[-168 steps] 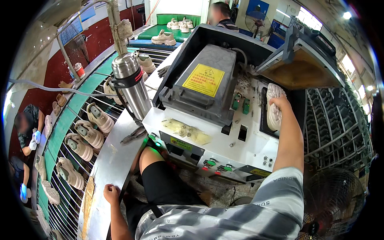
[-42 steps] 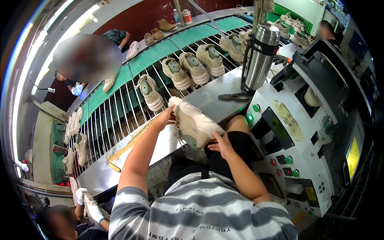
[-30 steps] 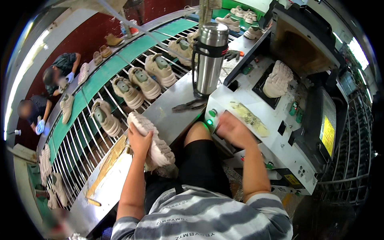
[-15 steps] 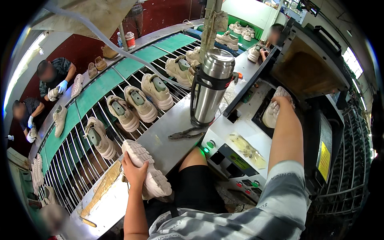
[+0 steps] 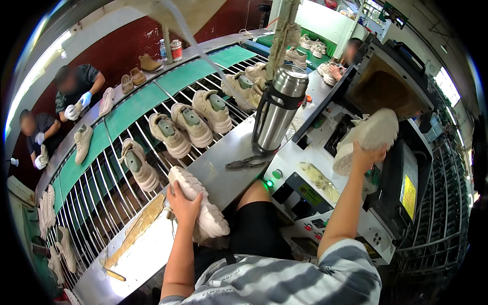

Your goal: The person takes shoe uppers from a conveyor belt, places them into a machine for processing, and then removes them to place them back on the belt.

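Note:
My left hand (image 5: 185, 204) is closed round a beige sneaker (image 5: 209, 219), held sole up over the near edge of the metal ledge. At the right, my right hand (image 5: 370, 158) grips another beige sneaker (image 5: 367, 133), lifted in front of the raised lid (image 5: 391, 84) of a white and black machine (image 5: 290, 170). Its sole edge faces partly toward me. Left of the machine, several beige sneakers with green lasts inside, one of them a single sneaker (image 5: 138, 165), stand on the rack of metal rods (image 5: 109, 208).
A steel vacuum flask (image 5: 277, 114) stands on the ledge beside pliers (image 5: 246, 162). A green belt (image 5: 119, 119) curves behind the rods. Two gloved co-workers (image 5: 76, 89) handle shoes at the far left. Another person (image 5: 351, 53) is behind the machine.
My right hand has raised its sneaker out of the machine, toward me. My left hand still holds its sneaker in much the same pose. The whole view has shifted slightly.

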`<move>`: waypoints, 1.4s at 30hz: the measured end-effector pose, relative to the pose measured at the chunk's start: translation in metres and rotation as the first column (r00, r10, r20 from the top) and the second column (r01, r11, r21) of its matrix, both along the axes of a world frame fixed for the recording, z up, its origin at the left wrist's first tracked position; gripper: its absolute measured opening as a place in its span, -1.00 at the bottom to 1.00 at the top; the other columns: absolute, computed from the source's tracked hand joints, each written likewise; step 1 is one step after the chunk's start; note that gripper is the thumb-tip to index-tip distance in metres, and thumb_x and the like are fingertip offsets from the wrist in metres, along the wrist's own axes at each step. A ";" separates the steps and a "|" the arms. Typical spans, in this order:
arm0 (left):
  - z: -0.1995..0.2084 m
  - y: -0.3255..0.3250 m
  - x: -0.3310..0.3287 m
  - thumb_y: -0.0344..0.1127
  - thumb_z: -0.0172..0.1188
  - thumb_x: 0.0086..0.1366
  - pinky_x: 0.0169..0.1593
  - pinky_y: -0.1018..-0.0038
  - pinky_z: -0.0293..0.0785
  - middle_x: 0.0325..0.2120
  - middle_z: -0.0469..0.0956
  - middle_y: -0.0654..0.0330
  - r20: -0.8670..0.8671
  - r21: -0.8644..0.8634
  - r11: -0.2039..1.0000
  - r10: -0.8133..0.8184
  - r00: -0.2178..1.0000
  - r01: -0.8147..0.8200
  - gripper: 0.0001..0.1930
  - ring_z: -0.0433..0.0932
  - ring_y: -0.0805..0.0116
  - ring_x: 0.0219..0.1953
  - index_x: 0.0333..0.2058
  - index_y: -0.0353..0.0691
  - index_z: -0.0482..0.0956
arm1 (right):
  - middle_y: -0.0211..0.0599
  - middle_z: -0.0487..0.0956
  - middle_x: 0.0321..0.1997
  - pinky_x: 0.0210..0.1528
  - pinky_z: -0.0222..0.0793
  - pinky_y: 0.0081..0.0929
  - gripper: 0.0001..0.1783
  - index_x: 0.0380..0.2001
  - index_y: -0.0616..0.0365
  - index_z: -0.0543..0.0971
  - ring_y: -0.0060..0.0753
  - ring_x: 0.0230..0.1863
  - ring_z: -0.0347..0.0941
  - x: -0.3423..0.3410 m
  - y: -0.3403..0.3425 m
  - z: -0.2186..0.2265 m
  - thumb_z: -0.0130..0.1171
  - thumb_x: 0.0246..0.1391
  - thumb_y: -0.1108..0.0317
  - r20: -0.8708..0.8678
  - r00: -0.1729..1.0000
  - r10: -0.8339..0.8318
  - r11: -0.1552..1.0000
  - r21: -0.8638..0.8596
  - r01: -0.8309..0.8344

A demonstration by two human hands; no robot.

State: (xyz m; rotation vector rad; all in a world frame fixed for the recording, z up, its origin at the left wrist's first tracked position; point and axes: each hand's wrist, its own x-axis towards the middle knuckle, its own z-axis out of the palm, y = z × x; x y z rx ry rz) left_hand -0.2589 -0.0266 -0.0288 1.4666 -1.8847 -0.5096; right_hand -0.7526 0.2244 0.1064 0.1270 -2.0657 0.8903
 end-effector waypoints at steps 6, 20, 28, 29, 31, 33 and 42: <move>0.012 0.069 0.004 -0.15 0.44 -0.08 0.30 0.11 0.05 0.20 0.16 -0.16 -0.151 -0.114 0.912 -0.407 0.901 0.393 -0.18 0.11 -0.13 0.27 0.17 -0.22 0.29 | -0.11 0.19 0.30 0.25 0.20 -0.13 0.00 0.32 0.05 0.03 -0.05 0.26 0.19 0.118 -0.001 0.005 0.34 -0.18 0.40 -0.307 0.710 0.633 0.237 -0.797 -0.556; 0.015 0.006 0.185 0.01 0.17 0.01 0.21 0.15 0.34 0.05 0.44 -0.07 -0.946 0.070 0.958 0.152 -0.287 0.277 -0.23 0.45 -0.02 0.06 0.14 -0.39 0.31 | 0.04 0.29 0.28 0.19 0.27 -0.19 0.05 0.36 0.04 0.05 -0.08 0.21 0.31 0.375 -0.162 -0.048 0.42 -0.13 0.15 0.714 -0.469 0.519 -0.199 -0.433 -0.879; -0.017 -0.126 0.275 -0.49 0.14 0.01 0.10 0.27 0.41 -0.01 0.45 0.00 -0.963 0.189 0.979 0.199 0.180 -0.071 -0.33 0.49 0.14 -0.01 0.19 -0.26 0.25 | 0.20 0.12 0.34 0.23 0.20 -0.23 0.25 0.40 0.07 -0.21 -0.03 0.30 0.18 0.358 -0.218 -0.141 0.45 -0.19 0.19 0.773 -0.563 0.292 0.160 -0.620 -0.768; -0.011 -0.138 0.269 -0.55 0.15 -0.02 0.12 0.29 0.39 0.00 0.43 0.02 -0.939 0.214 0.970 0.236 0.250 -0.110 -0.25 0.48 0.16 -0.02 0.23 -0.20 0.21 | 0.18 0.11 0.34 0.24 0.19 -0.23 0.27 0.39 0.08 -0.22 -0.03 0.30 0.17 0.360 -0.223 -0.150 0.46 -0.21 0.22 0.720 -0.619 0.314 0.161 -0.683 -0.713; -0.049 -0.162 0.266 -0.50 0.28 -0.09 0.11 0.34 0.36 0.02 0.42 0.06 -0.823 0.114 0.977 0.194 0.534 -0.178 -0.19 0.43 0.19 0.04 0.23 -0.21 0.22 | 0.12 0.12 0.33 0.27 0.14 -0.22 0.31 0.39 0.13 -0.24 -0.06 0.31 0.14 0.366 -0.234 -0.161 0.48 -0.29 0.37 0.632 -0.695 0.343 0.186 -0.771 -0.609; -0.077 -0.179 0.248 -0.36 0.39 -0.15 0.16 0.36 0.31 0.06 0.40 0.04 -0.604 0.013 0.980 0.166 0.780 -0.199 -0.11 0.40 0.17 0.08 0.23 -0.23 0.22 | 0.11 0.12 0.34 0.28 0.13 -0.24 0.33 0.39 0.13 -0.24 -0.08 0.32 0.14 0.373 -0.238 -0.143 0.49 -0.33 0.41 0.640 -0.690 0.338 0.227 -0.767 -0.601; -0.099 -0.160 0.215 -0.38 0.32 0.04 0.09 0.37 0.34 0.02 0.40 0.07 -0.404 -0.054 0.931 0.311 0.861 -0.361 -0.23 0.42 0.23 0.03 0.23 -0.27 0.18 | 0.01 0.25 0.26 0.22 0.24 -0.23 0.26 0.38 0.05 -0.16 -0.07 0.23 0.24 0.375 -0.218 -0.168 0.38 -0.37 0.58 0.478 -0.775 0.414 0.207 -0.878 -0.431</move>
